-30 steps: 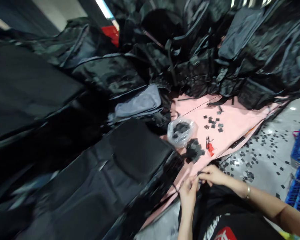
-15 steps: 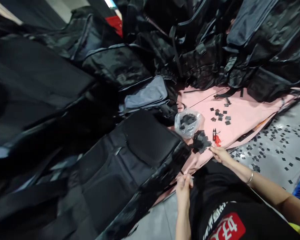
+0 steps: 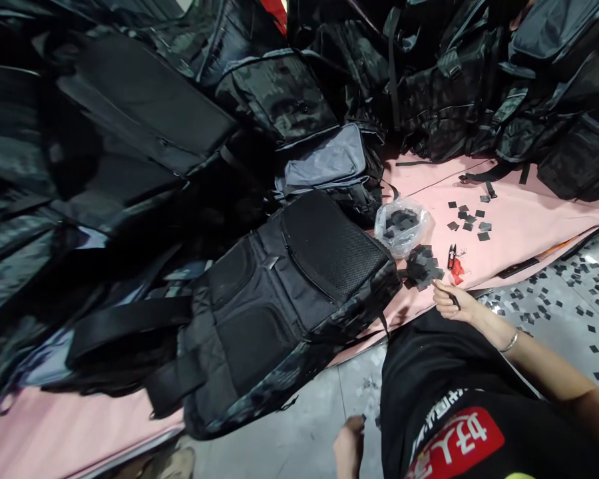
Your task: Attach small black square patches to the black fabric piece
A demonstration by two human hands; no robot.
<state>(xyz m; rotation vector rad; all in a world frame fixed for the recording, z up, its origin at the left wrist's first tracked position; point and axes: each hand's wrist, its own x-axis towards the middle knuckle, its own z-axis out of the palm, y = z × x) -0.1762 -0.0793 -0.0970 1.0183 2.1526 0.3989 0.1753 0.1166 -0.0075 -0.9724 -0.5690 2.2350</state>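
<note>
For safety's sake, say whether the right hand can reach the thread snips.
Likely yes: the thread snips lie uncovered on the pink cloth just beyond the right hand, with a small red scrap beside them.

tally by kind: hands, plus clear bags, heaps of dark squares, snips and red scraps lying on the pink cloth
Hands: 2, left hand and right hand
Clear bag: 1
Heap of dark squares: 1
Snips: 1
Red scrap: 1
Total: 6
</note>
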